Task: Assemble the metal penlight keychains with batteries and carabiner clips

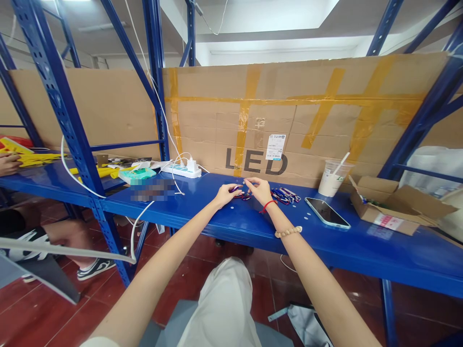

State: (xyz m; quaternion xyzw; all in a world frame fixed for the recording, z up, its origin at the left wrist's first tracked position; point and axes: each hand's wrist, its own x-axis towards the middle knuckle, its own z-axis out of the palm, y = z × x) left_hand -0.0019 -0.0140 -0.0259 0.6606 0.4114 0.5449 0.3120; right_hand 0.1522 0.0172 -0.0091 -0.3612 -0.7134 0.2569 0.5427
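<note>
My left hand (224, 195) is above the blue shelf top, thumb and fingers closed on a small dark purple carabiner-like clip (236, 188). Close beside it, my right hand (259, 191) has its thumb and fingertips pinched together; whatever they hold is too small to name. A few red and dark clips (246, 196) lie on the surface between the hands, partly covered. Just right of my right hand lies a loose pile of blue, red and silver carabiner-like clips (285, 195).
A phone (327, 212), a plastic cup with a straw (332, 179) and an open cardboard box (388, 205) stand to the right. A white power strip (183, 168) with cables lies left. Cardboard (210, 125) walls the back. Another person's hand (9, 164) shows far left near yellow pieces.
</note>
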